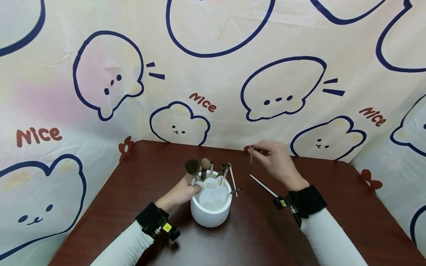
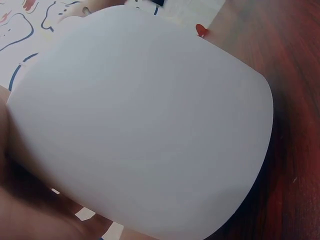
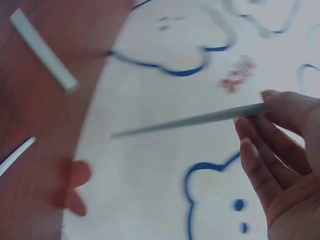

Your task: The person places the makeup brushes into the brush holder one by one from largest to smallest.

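Note:
My left hand (image 1: 182,192) grips the left side of a white round brush holder (image 1: 209,218) standing on the table, its thumb at the rim. Inside the holder, a pale divider (image 1: 210,183) has petal-like compartments. A large dark fluffy makeup brush (image 1: 192,167) and several smaller ones stand toward its back, and a small brush (image 1: 235,191) leans out over the right rim. The holder's smooth wall (image 2: 145,120) fills the left wrist view. Right of the holder and above the table, my right hand (image 1: 277,162) pinches a slim makeup brush (image 3: 190,121) by one end; its tapered handle points away from the fingers.
On the dark brown table (image 1: 159,162) lies a white stick (image 1: 263,185), right of the holder and close to the right wrist camera. Another pale stick (image 1: 233,180) is just beside the holder. A cartoon-printed cloth (image 1: 226,85) hangs behind the table and at its sides.

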Action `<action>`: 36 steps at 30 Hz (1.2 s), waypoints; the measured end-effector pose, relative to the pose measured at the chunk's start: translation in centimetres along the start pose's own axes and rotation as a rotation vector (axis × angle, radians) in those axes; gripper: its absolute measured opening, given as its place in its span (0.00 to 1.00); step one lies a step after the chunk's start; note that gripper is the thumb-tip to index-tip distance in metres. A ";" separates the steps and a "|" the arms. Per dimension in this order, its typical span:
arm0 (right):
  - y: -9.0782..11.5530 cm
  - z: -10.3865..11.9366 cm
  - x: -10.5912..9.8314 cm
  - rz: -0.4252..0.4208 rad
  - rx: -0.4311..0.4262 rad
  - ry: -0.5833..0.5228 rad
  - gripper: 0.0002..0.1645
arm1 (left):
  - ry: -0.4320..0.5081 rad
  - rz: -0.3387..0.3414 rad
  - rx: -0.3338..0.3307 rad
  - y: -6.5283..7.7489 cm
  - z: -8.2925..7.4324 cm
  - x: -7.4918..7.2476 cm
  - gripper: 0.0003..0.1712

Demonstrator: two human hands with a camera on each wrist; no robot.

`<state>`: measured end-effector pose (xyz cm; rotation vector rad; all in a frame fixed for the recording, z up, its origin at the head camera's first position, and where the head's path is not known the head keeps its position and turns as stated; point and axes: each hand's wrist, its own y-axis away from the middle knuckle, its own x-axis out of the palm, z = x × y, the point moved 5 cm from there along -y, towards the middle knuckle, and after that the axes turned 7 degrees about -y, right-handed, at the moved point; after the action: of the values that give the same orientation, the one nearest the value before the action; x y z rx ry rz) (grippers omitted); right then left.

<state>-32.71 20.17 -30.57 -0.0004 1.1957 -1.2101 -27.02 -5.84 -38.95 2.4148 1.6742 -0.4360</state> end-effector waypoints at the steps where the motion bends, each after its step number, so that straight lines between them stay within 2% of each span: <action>1: 0.1 0.6 -0.8 -0.039 0.004 -0.045 0.08 | 0.000 -0.001 -0.001 0.0 0.0 -0.1 0.42; 4: 0.6 2.0 -2.3 -0.098 0.040 -0.196 0.07 | -0.002 0.001 0.006 0.0 -0.1 -0.2 0.42; 8: 1.5 3.0 -2.5 -0.082 0.124 -0.383 0.07 | -0.010 -0.002 0.027 0.0 -0.1 -0.2 0.42; 12: 2.4 3.9 -2.6 -0.097 0.176 -0.473 0.07 | 0.002 -0.018 0.024 -0.4 1.2 0.0 0.43; 17: 3.6 3.6 -3.3 -0.178 0.187 -0.504 0.09 | 0.010 -0.044 -0.010 -0.8 3.3 0.4 0.40; 20: 3.7 4.7 -4.2 -0.205 0.172 -0.501 0.10 | 0.018 -0.045 -0.029 -0.5 3.2 0.3 0.35; 23: 3.7 6.6 -5.0 -0.209 0.141 -0.504 0.10 | 0.030 -0.023 -0.018 -0.1 2.9 0.0 0.31; 26: 3.7 7.7 -5.0 -0.183 0.123 -0.514 0.09 | 0.058 0.006 -0.004 0.3 2.5 -0.1 0.33; 29: 4.0 7.8 -4.3 -0.141 0.137 -0.520 0.09 | 0.084 0.033 -0.003 1.0 1.7 -0.1 0.37; 33: 4.4 7.2 -2.5 -0.055 0.187 -0.515 0.08 | 0.083 0.060 0.031 1.8 -0.1 0.0 0.38; 36: 4.7 6.7 -0.6 0.015 0.244 -0.532 0.08 | 0.085 0.076 0.079 2.1 -1.0 0.2 0.43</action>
<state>-24.65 18.85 -29.82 -0.1241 0.5817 -1.2358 -24.83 -6.13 -38.10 2.5782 1.6206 -0.4003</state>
